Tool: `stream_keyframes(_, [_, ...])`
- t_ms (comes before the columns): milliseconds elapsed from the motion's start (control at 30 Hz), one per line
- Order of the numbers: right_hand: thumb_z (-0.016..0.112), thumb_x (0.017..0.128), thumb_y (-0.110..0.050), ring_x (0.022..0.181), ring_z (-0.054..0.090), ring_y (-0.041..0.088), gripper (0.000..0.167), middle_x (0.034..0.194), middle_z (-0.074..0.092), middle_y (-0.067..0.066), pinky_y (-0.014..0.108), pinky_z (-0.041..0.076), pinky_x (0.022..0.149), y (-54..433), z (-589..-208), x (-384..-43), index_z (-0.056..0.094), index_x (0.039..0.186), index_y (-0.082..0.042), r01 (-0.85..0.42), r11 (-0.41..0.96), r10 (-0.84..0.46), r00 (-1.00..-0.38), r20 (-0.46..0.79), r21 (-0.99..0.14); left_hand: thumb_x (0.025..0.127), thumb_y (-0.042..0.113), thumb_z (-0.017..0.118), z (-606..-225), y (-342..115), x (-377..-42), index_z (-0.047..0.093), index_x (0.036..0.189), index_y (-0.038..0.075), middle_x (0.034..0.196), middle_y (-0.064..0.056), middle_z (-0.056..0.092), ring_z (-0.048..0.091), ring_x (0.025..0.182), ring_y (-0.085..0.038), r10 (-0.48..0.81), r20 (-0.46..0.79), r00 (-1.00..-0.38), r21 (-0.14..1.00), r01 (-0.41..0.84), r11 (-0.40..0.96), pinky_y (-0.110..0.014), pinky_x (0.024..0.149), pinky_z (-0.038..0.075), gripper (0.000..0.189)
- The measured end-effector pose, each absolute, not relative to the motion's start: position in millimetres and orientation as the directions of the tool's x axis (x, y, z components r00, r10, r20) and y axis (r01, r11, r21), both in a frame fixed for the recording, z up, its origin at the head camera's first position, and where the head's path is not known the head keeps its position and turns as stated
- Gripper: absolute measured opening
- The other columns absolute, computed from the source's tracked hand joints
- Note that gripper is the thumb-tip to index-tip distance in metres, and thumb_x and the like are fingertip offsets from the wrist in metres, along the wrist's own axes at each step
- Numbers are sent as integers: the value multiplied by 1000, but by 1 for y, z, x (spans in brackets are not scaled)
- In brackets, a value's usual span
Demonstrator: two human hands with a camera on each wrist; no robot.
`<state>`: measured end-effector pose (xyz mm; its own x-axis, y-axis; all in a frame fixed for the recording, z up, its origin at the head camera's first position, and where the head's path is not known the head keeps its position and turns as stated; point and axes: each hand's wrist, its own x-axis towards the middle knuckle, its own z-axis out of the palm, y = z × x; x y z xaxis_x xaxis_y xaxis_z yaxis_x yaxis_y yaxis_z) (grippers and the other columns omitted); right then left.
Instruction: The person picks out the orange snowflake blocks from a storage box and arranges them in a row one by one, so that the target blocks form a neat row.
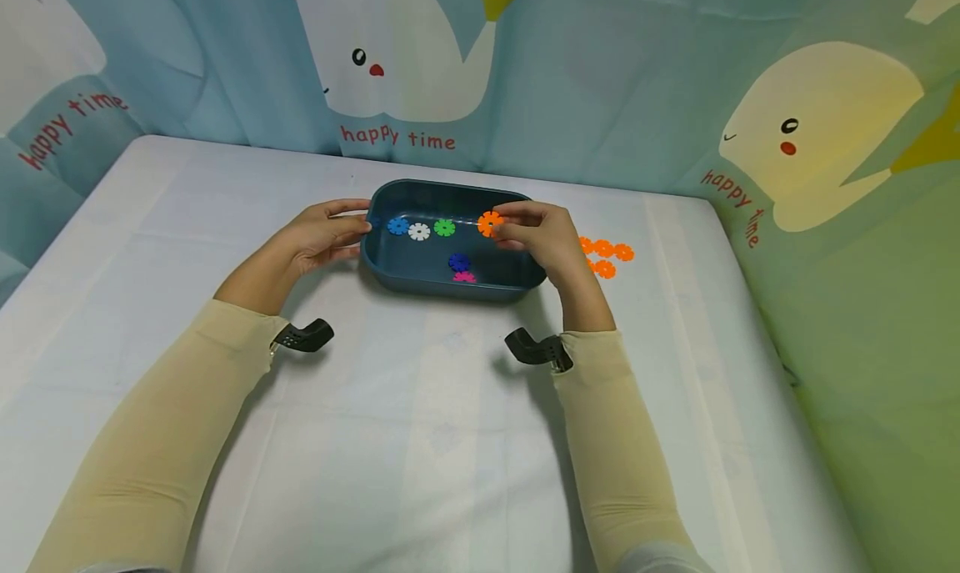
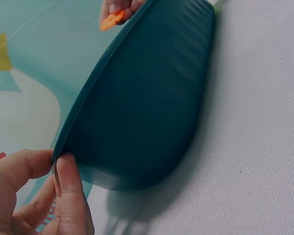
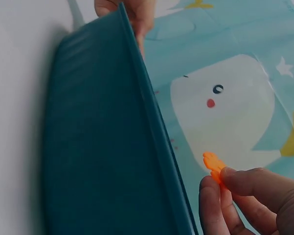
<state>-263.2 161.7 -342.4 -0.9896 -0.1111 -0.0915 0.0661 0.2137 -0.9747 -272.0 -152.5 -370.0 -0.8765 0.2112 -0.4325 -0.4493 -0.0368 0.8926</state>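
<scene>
A dark teal rectangular tub (image 1: 442,289) with rounded corners stands near the back of the table. My left hand (image 1: 318,233) pinches the tub's left rim between thumb and fingers; the left wrist view shows this grip (image 2: 63,181) up close. Over the tub's right end, my right hand (image 1: 542,235) pinches an orange snowflake-shaped plastic disc (image 1: 490,223) by its edge. Inside the tub lie a blue disc (image 1: 397,226), a white disc (image 1: 419,232), a green disc (image 1: 445,228), a dark blue disc (image 1: 459,262) and a pink disc (image 1: 464,278), partly hidden by the near wall.
Several orange discs (image 1: 603,248) lie in a loose group on the white table (image 1: 450,439) right of the tub, some hidden behind my right wrist. A pale blue curtain (image 1: 600,81) with whale prints hangs along the table's back edge.
</scene>
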Motion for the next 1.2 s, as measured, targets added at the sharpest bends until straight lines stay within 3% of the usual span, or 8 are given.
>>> stream_keyframes(267, [68, 87, 3, 84, 71, 22, 32, 95, 67, 6, 27, 59, 76, 180, -337, -262, 67, 119, 5, 87, 172, -76, -992, -101, -981, 97, 8, 60, -370, -151, -272, 38, 151, 10, 101, 7, 67, 67, 90, -4, 208, -431, -878, 894, -447, -36, -19, 70, 57, 59])
stream_keyframes(733, [68, 91, -6, 83, 68, 13, 34, 108, 66, 4, 21, 57, 77, 216, -331, -263, 65, 124, 1, 176, 179, 21, -984, -175, -968, 98, 8, 58, -369, -151, -272, 37, 151, 10, 98, 9, 68, 67, 88, -3, 209, -427, -880, 897, -441, -25, -19, 69, 57, 57])
stream_keyframes(1200, [67, 92, -7, 78, 68, 11, 33, 94, 68, -3, 20, 57, 75, 254, -331, -259, 63, 124, 2, 187, 117, 62, -982, -180, -975, 98, 10, 59, -369, -151, -272, 38, 151, 12, 107, 6, 65, 66, 91, -3, 216, -437, -873, 891, -453, -26, -18, 69, 57, 57])
